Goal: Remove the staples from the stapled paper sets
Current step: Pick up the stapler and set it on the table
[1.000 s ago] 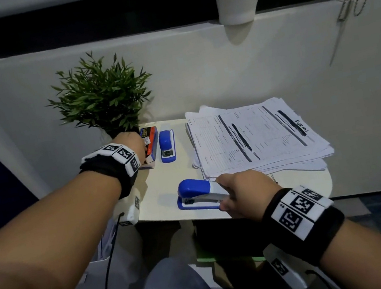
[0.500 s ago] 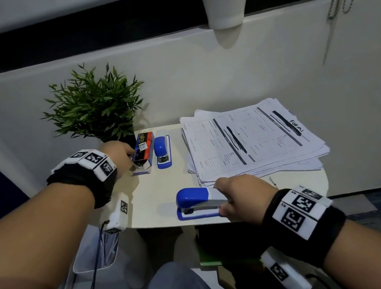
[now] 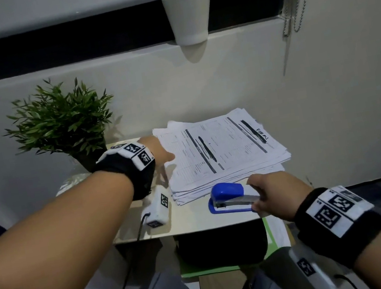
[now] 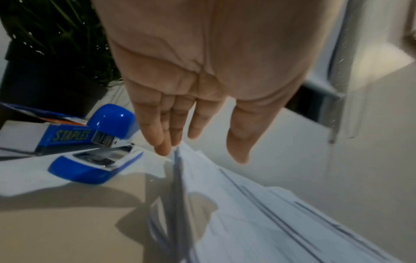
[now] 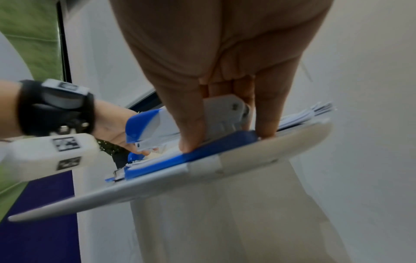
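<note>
My right hand (image 3: 276, 195) has its grip round the stapler (image 3: 232, 198) at the counter's (image 3: 192, 218) near edge, my left hand (image 4: 202, 80) hovers wide over the papers (image 3: 221, 149) marked "FORMS", beyond them a box (image 4: 67, 136) reading "STAPLES".

The left hand (image 3: 157, 150) hides the second stapler (image 4: 94, 144) (head view), and the printed papers (image 3: 221, 149) stay illegible

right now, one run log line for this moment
left hand: open, over paper stack corner | right hand: grips blue stapler on table | staples: none removed
</note>
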{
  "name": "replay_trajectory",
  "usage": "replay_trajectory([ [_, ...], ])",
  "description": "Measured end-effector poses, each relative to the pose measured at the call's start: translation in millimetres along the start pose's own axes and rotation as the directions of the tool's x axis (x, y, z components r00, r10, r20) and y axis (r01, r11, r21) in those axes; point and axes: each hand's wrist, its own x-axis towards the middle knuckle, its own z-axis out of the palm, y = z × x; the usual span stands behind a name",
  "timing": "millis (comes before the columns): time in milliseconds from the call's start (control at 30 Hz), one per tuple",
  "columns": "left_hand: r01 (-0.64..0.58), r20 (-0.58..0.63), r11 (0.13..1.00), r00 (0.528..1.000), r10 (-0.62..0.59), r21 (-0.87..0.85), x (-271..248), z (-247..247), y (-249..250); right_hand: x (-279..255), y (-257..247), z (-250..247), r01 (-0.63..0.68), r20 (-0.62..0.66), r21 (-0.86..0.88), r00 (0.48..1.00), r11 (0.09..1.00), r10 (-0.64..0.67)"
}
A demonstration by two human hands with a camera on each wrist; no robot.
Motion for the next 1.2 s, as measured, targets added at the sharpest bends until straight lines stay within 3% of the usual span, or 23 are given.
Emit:
replay_trajectory([
  [200, 0.152, 0.003, 0.983, 0.988, -0.153, 0.102, 38.7, 3.7, 0.3, 1.1, -0.4, -2.2, -0.011, 0.028, 0.009, 1.000, 1.000, 0.011],
  [333, 0.147, 0.040, 0.986, 0.988, -0.150, 0.082, 92.3, 31.8, -7.4, -1.2, 1.1, -0.2, -0.008, 0.017, 0.023, 1.000, 1.000, 0.008],
  [500, 0.171, -0.024, 0.980, 0.985, -0.169, 0.105, 35.1, 14.2, 14.3, -1.3, 4.7, 1.5, -0.013, 0.007, 0.050, 1.000, 0.999, 0.013],
  [667, 0.190, -0.128, 0.979, 0.972, -0.198, -0.072, 54.9, 16.4, 2.2, -3.5, 6.2, 1.2, -0.002, -0.011, 0.092, 1.000, 0.996, 0.003],
  [900, 0.063, -0.135, 0.990, 0.988, -0.080, -0.124, 40.0, 1.0, 9.5, -2.3, 9.0, 3.7, 0.009, -0.019, 0.076, 1.000, 0.997, -0.008],
  [967, -0.046, -0.117, 0.988, 0.993, 0.029, -0.147, 33.5, 7.4, 19.5, -2.2, 8.7, 1.7, 0.014, -0.007, 0.067, 1.000, 0.998, -0.014],
  [1100, -0.203, 0.089, 0.978, 0.976, 0.199, 0.042, 17.7, 32.0, 41.4, -1.0, 16.5, -12.8, 0.002, 0.096, 0.231, 0.995, 0.973, -0.024],
  [1200, -0.236, 0.114, 0.966, 0.968, 0.224, 0.105, 17.5, 39.3, 39.7, 11.5, 39.2, -35.7, -0.062, -0.051, 0.355, 0.995, 0.933, 0.085],
])
